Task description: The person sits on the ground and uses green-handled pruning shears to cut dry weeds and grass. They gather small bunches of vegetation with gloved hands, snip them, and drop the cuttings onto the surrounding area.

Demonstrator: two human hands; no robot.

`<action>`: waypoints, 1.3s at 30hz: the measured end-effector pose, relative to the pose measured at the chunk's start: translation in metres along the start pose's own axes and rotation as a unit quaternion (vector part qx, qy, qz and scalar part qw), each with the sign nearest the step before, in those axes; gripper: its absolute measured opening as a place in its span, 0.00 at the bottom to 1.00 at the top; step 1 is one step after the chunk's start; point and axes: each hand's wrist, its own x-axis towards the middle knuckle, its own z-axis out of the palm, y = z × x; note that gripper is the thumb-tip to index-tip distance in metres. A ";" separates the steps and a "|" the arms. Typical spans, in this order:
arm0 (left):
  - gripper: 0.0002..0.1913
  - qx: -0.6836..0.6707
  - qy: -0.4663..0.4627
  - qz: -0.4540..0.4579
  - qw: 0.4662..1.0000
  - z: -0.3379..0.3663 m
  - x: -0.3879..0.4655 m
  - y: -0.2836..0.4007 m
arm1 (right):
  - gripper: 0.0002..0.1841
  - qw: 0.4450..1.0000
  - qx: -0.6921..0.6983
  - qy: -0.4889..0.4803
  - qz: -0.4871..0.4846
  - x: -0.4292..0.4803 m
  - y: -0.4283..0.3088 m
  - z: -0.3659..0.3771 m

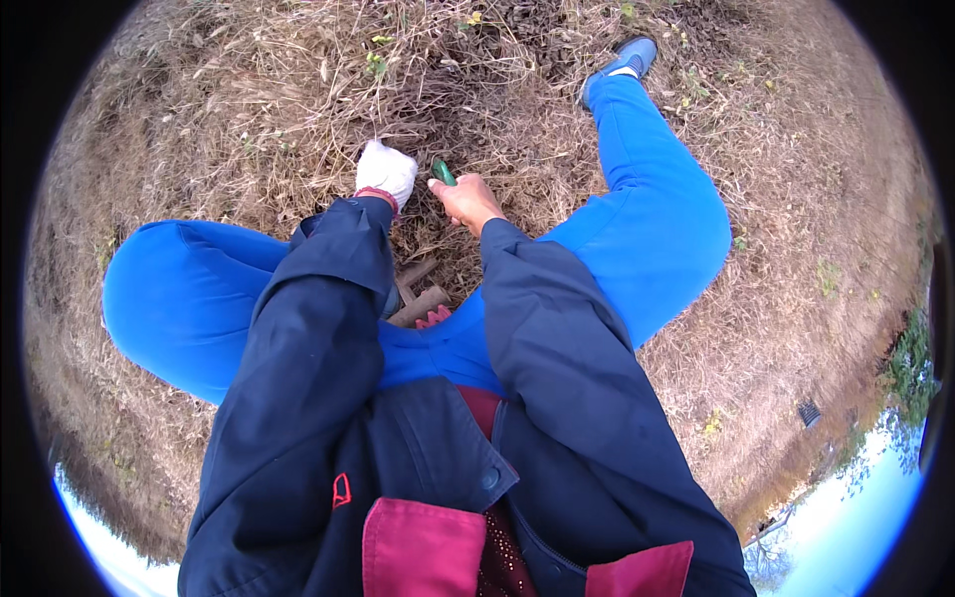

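My left hand [386, 173], in a white knitted glove with a red band at the wrist, is curled low over the dry grass [328, 112]. Its fingers point down and are hidden, so what lies under them cannot be made out. Just to the right, my bare right hand [470, 200] is closed around the green handle [443, 172] of a hand tool. The tool's working end is lost among the stems. A small gap separates the two hands.
Pieces of wood [421, 304] and a pinkish-red item [435, 316] lie between my blue-trousered legs [656, 224]. A grey-blue shoe [634, 56] rests on the grass at upper right. Far off at right are a dark crate-like object [808, 413] and a green bush [912, 358].
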 end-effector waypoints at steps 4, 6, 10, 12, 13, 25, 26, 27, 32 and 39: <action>0.06 0.104 0.017 0.044 0.993 0.022 0.002 -0.001 | 0.27 0.999 0.000 0.025 -0.023 -0.005 0.005 -0.002; 0.06 0.061 -0.020 0.009 0.998 0.021 0.002 0.000 | 0.28 1.000 0.007 -0.026 0.008 -0.018 0.007 -0.011; 0.07 0.048 0.038 -0.010 0.998 -0.003 -0.010 0.008 | 0.29 0.997 -0.007 -0.074 -0.008 -0.045 0.013 -0.015; 0.07 0.022 0.065 0.007 0.998 -0.019 -0.018 0.010 | 0.29 0.997 -0.015 -0.078 0.000 -0.050 0.014 -0.013; 0.08 0.016 0.096 0.011 0.995 -0.026 -0.021 0.009 | 0.30 0.997 -0.020 -0.074 0.018 -0.051 0.015 -0.012; 0.09 0.003 -0.006 0.026 1.000 -0.035 -0.025 0.011 | 0.27 0.995 -0.001 -0.097 0.018 -0.029 -0.002 -0.009; 0.09 0.003 -0.014 0.030 0.999 -0.034 -0.026 0.010 | 0.27 0.995 -0.003 -0.094 0.021 -0.025 -0.003 -0.005; 0.09 0.003 -0.020 0.034 0.999 -0.034 -0.027 0.009 | 0.27 0.996 -0.005 -0.090 0.024 -0.021 -0.004 -0.002; 0.10 -0.005 -0.032 0.061 0.998 -0.045 -0.028 0.007 | 0.27 0.995 -0.097 -0.033 -0.008 -0.018 -0.001 -0.011; 0.10 0.028 -0.086 0.059 0.994 -0.066 -0.031 0.011 | 0.32 0.969 -0.228 -0.079 0.045 -0.045 -0.011 -0.028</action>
